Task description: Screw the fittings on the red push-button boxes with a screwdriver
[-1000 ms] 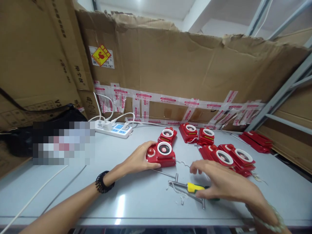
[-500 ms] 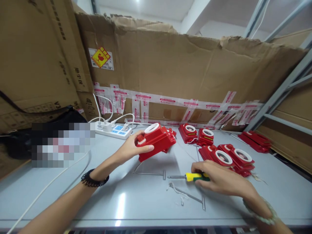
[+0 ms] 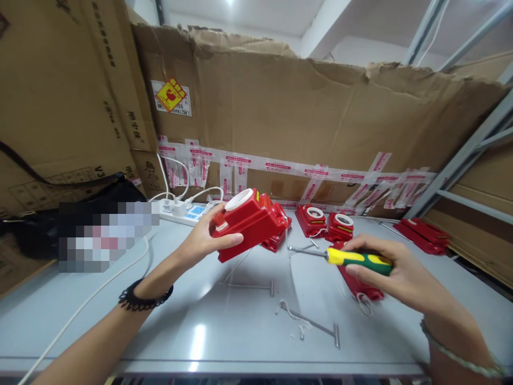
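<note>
My left hand [image 3: 208,232] grips a red housing [image 3: 250,224] with a white ring, tilted above the table. My right hand [image 3: 385,262] is closed around a screwdriver [image 3: 356,260] with a yellow and green handle. The shaft points left, its tip a little right of the housing and below its right end. A white string hangs from that end. Another red unit [image 3: 276,239] lies behind the held one. Below the hands, two metal T-shaped tools [image 3: 250,286] [image 3: 312,320] rest on the table, the lower one with white string over it.
Two red units with white rings [image 3: 311,219] [image 3: 340,226] stand at the back. Another red unit [image 3: 363,286] is partly behind my right hand. More red parts [image 3: 422,235] lie at the right. A power strip [image 3: 180,211] and black bag [image 3: 36,230] are at the left, cardboard [image 3: 280,101] behind.
My right hand has lifted the screwdriver up and to the right, off the table area. My left hand has moved slightly left with the housing, which has turned so its right end shows more.
</note>
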Tool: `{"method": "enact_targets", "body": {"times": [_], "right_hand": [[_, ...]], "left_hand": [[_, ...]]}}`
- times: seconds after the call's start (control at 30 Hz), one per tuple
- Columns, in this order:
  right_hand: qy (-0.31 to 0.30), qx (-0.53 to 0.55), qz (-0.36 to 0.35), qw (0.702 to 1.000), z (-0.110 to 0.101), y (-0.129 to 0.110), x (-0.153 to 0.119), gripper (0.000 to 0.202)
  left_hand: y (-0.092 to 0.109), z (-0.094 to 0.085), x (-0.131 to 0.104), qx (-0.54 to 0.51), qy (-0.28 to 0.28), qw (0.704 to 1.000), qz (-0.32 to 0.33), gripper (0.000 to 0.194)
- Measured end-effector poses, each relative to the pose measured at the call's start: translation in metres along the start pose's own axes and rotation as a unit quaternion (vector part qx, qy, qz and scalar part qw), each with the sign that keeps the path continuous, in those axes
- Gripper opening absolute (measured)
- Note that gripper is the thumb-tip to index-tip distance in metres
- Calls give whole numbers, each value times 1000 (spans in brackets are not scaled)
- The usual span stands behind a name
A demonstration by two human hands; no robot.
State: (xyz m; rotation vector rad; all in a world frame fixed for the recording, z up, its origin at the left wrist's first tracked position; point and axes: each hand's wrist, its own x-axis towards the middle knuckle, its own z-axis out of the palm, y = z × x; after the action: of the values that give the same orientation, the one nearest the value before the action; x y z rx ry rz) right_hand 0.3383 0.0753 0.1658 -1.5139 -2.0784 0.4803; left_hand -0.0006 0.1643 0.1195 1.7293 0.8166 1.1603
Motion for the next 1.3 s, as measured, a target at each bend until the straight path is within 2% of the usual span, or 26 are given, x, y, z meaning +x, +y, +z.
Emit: {"method": "enact_targets", "body": {"times": [0.07, 0.13, 0.2, 0.27, 0.37, 0.43, 0.47, 0.5, 0.6, 0.83, 1.0, 1.13, 1.3], "right_hand": [[94, 18, -2, 995, -2, -2, 4, 25], [154, 71, 6, 986, -1, -5, 14, 25], [157, 149, 23, 976, 7, -11, 31, 26], [127, 164, 40, 977, 24, -16, 55, 30], [115, -3, 18, 993, 62, -23, 91, 29], [99, -46, -3, 994, 87, -26, 109, 33], [67, -124, -28, 990, 98, -27, 117, 40], [57, -153, -35, 986, 106, -27, 122, 42], [38, -205, -36, 977, 119, -24, 135, 38], [32, -268, -1, 963, 110, -4, 146, 33], [55, -269, 27, 961, 105, 7, 147, 35], [71, -243, 33, 967, 103, 7, 140, 41], [4, -169, -16, 985, 119, -4, 119, 39]], "left_hand": [[5, 0, -2, 12, -46, 999, -14, 63], [10, 1, -4, 19, -131, 991, -34, 61], [15, 4, -7, 18, -225, 973, -58, 59], [18, 8, -9, 12, -296, 952, -81, 57], [22, 12, -14, 16, -343, 935, -89, 56], [24, 12, -16, 31, -351, 932, -86, 58], [25, 12, -17, 41, -354, 931, -83, 59], [26, 12, -17, 51, -358, 929, -81, 59], [25, 11, -19, 76, -376, 920, -75, 60], [3, 12, -12, 152, -392, 900, -115, 58], [-10, 9, -3, 149, -367, 910, -123, 55], [-13, 1, 2, 159, -336, 920, -124, 59], [-8, -11, 3, 147, -330, 924, -128, 60]]}}
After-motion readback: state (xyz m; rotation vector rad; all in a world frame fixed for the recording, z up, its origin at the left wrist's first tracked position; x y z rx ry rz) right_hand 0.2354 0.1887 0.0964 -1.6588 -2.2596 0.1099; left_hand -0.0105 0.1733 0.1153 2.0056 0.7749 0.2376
